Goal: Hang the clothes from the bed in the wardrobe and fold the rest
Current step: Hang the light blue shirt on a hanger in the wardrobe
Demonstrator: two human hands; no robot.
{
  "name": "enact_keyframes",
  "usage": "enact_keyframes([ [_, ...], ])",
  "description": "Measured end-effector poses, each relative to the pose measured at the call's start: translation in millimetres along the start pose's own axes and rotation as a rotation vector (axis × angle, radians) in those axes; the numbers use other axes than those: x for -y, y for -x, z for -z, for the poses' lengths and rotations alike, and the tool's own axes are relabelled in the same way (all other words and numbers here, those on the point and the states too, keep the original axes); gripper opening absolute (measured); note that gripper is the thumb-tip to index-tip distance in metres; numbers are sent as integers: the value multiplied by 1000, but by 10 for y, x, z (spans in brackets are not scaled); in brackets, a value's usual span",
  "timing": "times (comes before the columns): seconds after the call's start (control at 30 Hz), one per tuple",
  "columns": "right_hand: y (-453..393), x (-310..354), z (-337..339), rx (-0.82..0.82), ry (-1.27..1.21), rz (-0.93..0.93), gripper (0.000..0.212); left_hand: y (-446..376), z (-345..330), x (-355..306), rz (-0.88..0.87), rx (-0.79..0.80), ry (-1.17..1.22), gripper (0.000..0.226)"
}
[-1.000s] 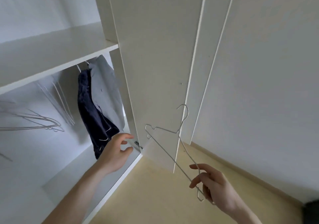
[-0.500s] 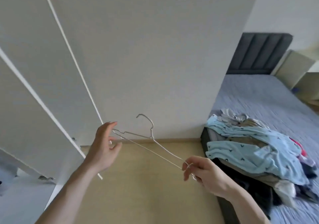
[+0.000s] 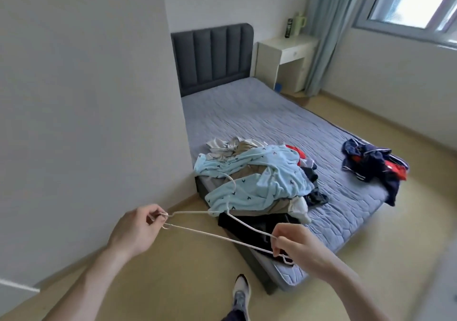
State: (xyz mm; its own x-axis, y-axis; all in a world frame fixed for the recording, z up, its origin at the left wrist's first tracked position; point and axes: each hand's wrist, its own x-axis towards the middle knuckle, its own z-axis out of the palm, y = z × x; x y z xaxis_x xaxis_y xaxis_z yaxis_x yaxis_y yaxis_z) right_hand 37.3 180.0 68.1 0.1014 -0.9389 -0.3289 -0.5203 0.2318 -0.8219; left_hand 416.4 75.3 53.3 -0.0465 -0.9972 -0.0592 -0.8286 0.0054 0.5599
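Observation:
I hold a thin white wire hanger (image 3: 212, 234) level in front of me. My left hand (image 3: 137, 226) pinches its left shoulder end and my right hand (image 3: 296, 246) pinches its right end. Its hook points away toward the bed. Beyond the hanger a heap of clothes (image 3: 257, 182) lies at the near left corner of the bed (image 3: 284, 123), with a light blue patterned garment on top and a black one at the front. A smaller navy and red bundle (image 3: 371, 165) lies at the bed's right edge.
The white wardrobe side panel (image 3: 86, 98) fills the left. A dark padded headboard (image 3: 212, 56) stands at the far end, with a white bedside table (image 3: 284, 61), a curtain and a window to the right. My shoe (image 3: 241, 293) is on the beige floor.
I have turned from the open wardrobe toward the bed. My left hand left the wardrobe and took the hanger's free end, so both hands hold it now.

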Motion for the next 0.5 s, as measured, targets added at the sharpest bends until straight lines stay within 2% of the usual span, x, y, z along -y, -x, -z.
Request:
enact_keyframes([
  [0.1, -261, -256, 292, -104, 89, -47, 21, -438, -429, -376, -2, 75, 59, 18],
  [0.23, -765, -529, 590, -147, 111, -115, 36, -1019, -1014, -739, -24, 130, 147, 23],
  [0.37, -1296, -774, 911, -200, 95, -199, 36, -1557, -1598, -969, 30, 181, 384, 9],
  [0.5, -1607, -1014, 1301, -278, 79, -239, 37, -2030, -2047, -1022, 108, 267, 397, 24],
])
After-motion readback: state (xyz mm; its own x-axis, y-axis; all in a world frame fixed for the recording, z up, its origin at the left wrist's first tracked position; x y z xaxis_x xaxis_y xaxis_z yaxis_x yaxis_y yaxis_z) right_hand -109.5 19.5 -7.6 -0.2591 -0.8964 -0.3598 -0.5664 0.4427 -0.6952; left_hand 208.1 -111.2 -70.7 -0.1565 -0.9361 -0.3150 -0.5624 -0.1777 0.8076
